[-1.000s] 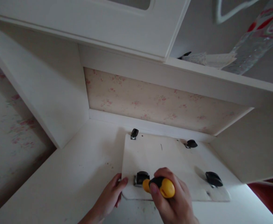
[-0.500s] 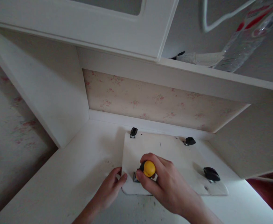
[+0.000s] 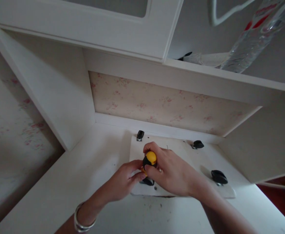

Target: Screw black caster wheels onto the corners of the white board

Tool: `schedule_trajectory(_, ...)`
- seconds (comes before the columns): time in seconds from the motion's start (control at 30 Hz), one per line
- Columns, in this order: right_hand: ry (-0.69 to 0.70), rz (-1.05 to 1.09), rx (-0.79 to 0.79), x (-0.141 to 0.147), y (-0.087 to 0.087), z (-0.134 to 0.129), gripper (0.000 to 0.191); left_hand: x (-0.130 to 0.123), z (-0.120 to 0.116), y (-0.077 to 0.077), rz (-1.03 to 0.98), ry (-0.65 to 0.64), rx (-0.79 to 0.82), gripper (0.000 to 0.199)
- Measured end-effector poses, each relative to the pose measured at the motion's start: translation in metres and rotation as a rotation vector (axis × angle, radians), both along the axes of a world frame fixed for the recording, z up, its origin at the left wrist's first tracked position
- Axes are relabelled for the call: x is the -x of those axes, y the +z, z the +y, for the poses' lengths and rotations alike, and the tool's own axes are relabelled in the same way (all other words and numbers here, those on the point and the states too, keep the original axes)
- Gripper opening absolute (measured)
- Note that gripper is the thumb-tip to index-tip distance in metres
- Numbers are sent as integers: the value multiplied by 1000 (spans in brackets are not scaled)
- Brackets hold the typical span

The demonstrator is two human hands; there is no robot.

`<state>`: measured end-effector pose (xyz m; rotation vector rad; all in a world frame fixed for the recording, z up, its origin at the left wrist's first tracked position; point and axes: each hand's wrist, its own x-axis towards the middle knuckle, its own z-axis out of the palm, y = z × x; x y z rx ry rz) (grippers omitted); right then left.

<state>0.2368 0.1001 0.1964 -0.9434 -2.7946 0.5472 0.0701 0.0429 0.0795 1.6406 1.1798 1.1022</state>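
Observation:
My right hand (image 3: 173, 170) is wrapped around a yellow-and-black screwdriver (image 3: 151, 158), its handle end pointing up toward me. The fingers of my left hand (image 3: 121, 182) pinch the same screwdriver lower down; its tip is hidden. Beneath both hands lies a white board (image 3: 188, 153) with rounded corners. A black caster (image 3: 147, 181) at its near left corner sits just below my left fingertips. Three more casters are at the other corners: far left (image 3: 140, 135), far right (image 3: 198, 144) and near right (image 3: 219, 177). A silver bracelet (image 3: 78, 218) circles my left wrist.
The board rests on a white surface (image 3: 103, 146) with dark specks in front. White side panels stand left (image 3: 52, 87) and right (image 3: 259, 146). Overhead are a cabinet door (image 3: 108, 29) and a shelf (image 3: 217, 75) holding a clear plastic bottle (image 3: 249, 48). Floral wallpaper (image 3: 154, 100) shows behind.
My left hand has left the board's edge and moved right and up onto the screwdriver. My right hand has lifted the screwdriver slightly farther back, uncovering the near left caster.

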Motion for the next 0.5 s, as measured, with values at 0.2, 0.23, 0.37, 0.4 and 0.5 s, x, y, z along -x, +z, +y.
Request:
schedule_trajectory(0.2,-45,-140,-353,11,0,-4,44,1,2,-11,-121,98,-6,16)
schedule_trajectory(0.23,-39,-152,-379,12,1,-5,43,1,2,-14,-143,114,-5,17)
schedule_trajectory(0.37,66,-151,-335,15,10,-5,20,-1,-2,-17,-150,161,-13,24)
schedule_trajectory(0.4,99,-158,-298,15,13,-3,18,-1,-3,-17,-143,148,-21,23)
schedule_trajectory(0.5,150,-208,-238,13,21,-1,19,-1,-5,-14,-139,69,-33,19)
